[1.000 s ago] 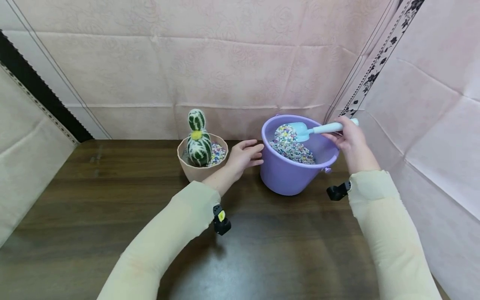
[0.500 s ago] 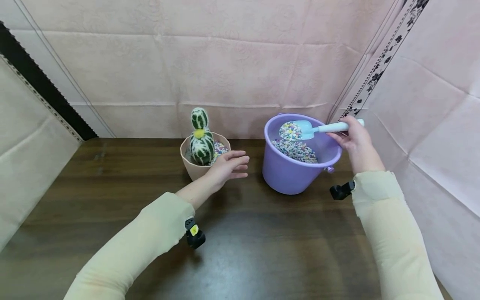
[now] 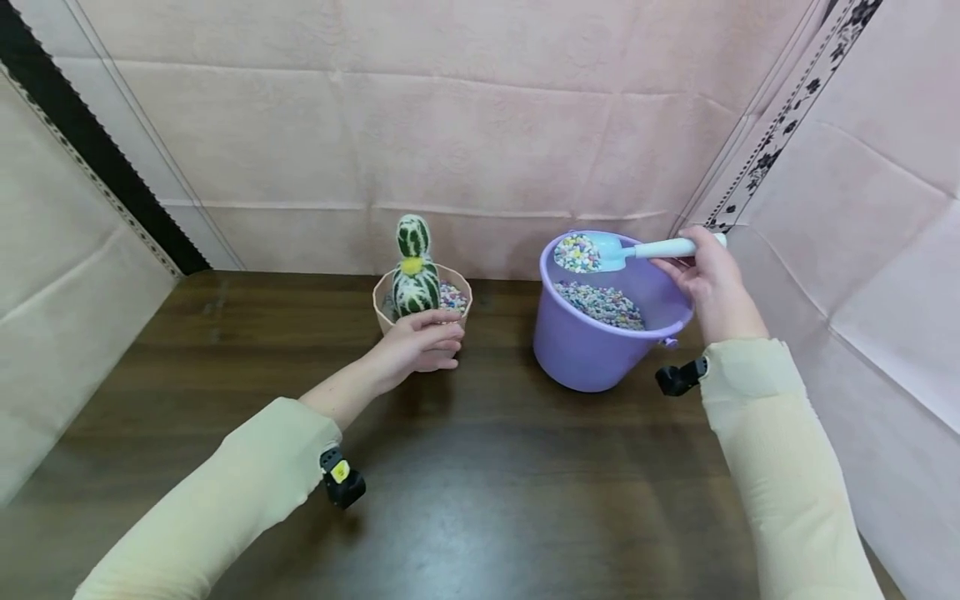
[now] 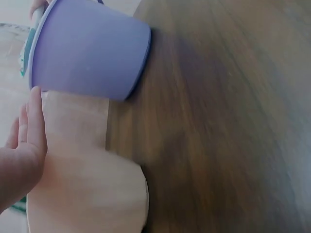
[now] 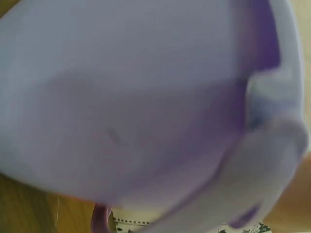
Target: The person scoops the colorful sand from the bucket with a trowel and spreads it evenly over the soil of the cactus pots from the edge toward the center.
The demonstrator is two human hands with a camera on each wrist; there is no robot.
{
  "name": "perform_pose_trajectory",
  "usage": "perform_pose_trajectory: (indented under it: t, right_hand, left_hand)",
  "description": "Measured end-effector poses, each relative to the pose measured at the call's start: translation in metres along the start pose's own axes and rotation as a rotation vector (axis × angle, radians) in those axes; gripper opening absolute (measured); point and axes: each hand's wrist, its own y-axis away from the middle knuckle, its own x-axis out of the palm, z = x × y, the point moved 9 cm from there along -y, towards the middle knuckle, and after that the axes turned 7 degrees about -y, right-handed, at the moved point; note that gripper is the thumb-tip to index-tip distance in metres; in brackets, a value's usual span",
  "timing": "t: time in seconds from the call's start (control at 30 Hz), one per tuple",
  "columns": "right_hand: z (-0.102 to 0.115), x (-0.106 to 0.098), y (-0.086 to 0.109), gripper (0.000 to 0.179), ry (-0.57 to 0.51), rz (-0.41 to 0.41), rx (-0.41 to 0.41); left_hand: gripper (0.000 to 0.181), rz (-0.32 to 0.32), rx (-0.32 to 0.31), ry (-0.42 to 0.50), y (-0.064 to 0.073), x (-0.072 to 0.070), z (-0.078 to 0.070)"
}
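My right hand (image 3: 712, 279) grips the handle of a light blue toy shovel (image 3: 660, 249). Its blade, heaped with multicoloured beads (image 3: 576, 253), is held over the mouth of a purple bucket (image 3: 573, 358). More beads (image 3: 603, 304) lie inside the bucket. To the left stands a beige flowerpot (image 3: 381, 310) with a green-and-white cactus (image 3: 416, 287) bearing a yellow flower, and beads around it. In front of this pot is my left hand (image 3: 420, 342), fingers extended, hiding part of its wall. In the left wrist view, the fingers are straight beside the pot (image 4: 92, 194); contact cannot be told.
Everything stands on a dark wooden table (image 3: 450, 483). Pale cloth (image 3: 465, 142) hangs behind the pot and bucket, and another cloth (image 3: 892, 317) runs close along the right side. The bucket's side knob (image 3: 669, 342) juts out below my right hand.
My left hand has moved left, from beside the bucket to the front of the flowerpot. The loaded shovel has risen slightly out of the bucket, to about rim height. The head view has shifted a little.
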Motion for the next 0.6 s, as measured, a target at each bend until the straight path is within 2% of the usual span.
perform_pose_trajectory:
  t: [0.17, 0.3, 0.6]
  right_hand:
    - [-0.010, 0.014, -0.001, 0.024, 0.015, 0.023, 0.018]
    - [-0.018, 0.025, -0.001, 0.021, 0.037, 0.055, 0.035]
    - [-0.042, 0.050, 0.002, 0.011, 0.069, 0.111, 0.063]
  left_hand:
    - [0.045, 0.007, 0.031, -0.044, 0.014, -0.020, 0.005]
    - [0.047, -0.016, 0.033, -0.076, 0.021, -0.039, 0.008]
    - [0.045, -0.145, 0.035, -0.032, 0.027, -0.080, 0.002]
